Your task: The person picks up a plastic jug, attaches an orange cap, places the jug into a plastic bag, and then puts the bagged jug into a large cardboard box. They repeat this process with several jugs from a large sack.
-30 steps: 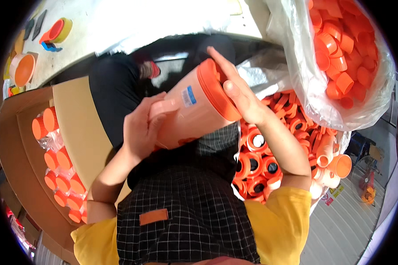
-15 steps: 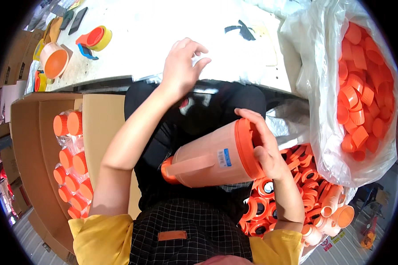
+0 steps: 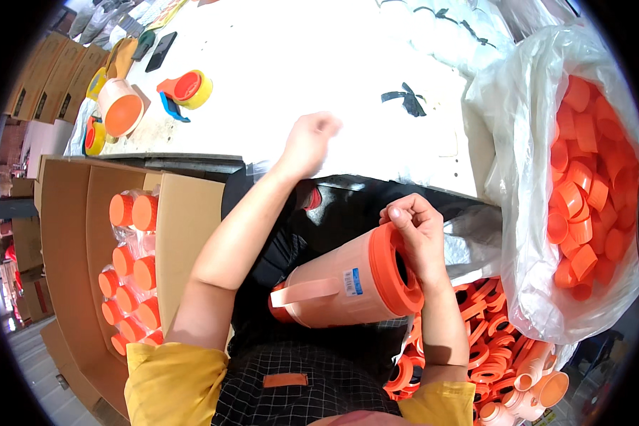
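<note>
A pale pink pitcher (image 3: 326, 305) with an orange collar and base lies on its side across my lap. Its handle is toward me and a blue-and-white sticker is on its body. My right hand (image 3: 420, 234) is at the orange collar, thumb and fingers pinched together just beyond the rim; whatever they pinch is too small or hidden to name. Over the near edge of the white table (image 3: 263, 71), my left hand (image 3: 309, 145) is raised apart from the pitcher, its fingers curled and smeared by motion.
An open carton (image 3: 71, 248) of orange-lidded containers stands at left. To the right are a plastic bag (image 3: 525, 213) of orange caps (image 3: 579, 199) and a heap of orange lids (image 3: 490, 355). The table holds a tape dispenser (image 3: 192, 89), a pale cup (image 3: 113, 92) and black ties (image 3: 408, 99).
My right hand's fingers, spread along the collar before, have drawn together into a pinch. My left hand's fingers have curled in. The whole view has shifted a little.
</note>
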### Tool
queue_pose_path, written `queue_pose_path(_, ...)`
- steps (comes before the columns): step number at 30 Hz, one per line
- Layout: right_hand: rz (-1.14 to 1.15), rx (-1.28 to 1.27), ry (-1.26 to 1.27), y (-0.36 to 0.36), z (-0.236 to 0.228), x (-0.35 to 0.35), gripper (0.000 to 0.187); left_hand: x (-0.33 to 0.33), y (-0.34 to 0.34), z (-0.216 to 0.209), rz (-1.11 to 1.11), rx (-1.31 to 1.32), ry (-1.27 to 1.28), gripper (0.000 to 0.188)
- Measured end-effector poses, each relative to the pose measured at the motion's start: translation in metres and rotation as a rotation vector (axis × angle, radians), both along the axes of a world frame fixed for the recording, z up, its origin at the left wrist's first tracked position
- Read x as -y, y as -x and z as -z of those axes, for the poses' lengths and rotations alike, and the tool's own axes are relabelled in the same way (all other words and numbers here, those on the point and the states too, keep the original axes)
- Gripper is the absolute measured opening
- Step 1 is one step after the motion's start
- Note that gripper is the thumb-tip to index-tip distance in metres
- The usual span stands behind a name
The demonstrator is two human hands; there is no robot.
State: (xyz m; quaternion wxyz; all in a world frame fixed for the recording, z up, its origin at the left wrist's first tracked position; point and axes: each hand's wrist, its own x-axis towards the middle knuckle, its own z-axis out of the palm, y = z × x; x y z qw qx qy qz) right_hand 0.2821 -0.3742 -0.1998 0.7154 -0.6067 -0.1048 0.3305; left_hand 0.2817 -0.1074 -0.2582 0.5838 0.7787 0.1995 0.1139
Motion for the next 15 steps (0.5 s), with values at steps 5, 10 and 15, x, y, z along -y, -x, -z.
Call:
queue_pose_path(5, -0.074, 0.069, 0.08, 0.006, -0.003, 0.005, 0.021, 0.004, 0.01, -0.003, 0.068, -0.075, -0.397, 0.021)
queue_pose_path(10, -0.069, 0.087, 0.092, 0.005, -0.002, 0.006, 0.021, -0.004, 0.014, -0.014, -0.016, 0.064, -0.473, 0.021)
queue_pose_path(15, -0.089, 0.089, 0.128, 0.003, -0.001, 0.004, 0.019, -0.013, 0.014, -0.016, -0.051, 0.03, -0.324, 0.016)
